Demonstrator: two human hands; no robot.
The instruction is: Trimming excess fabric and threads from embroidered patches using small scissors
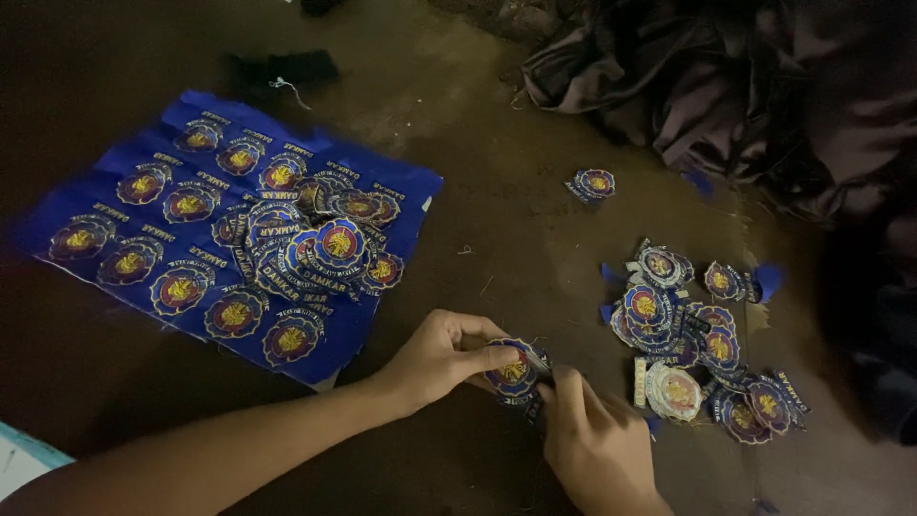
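embroidered round patch (514, 375), blue and red with gold centre, pinched between left hand (441, 355) thumb and fingers at bottom middle; right hand (594, 441) closed on its lower edge. loose patch pile (690, 342) just right. bare brown floor (497, 229) between. blue uncut sheet (229, 229) of patches left. single patch (594, 183) above. dark cloth heap (707, 86) top right.

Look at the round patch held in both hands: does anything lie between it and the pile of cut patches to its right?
Nothing visible does. The round patch sits between the left hand and right hand; only bare brown floor separates it from the pile of cut patches.
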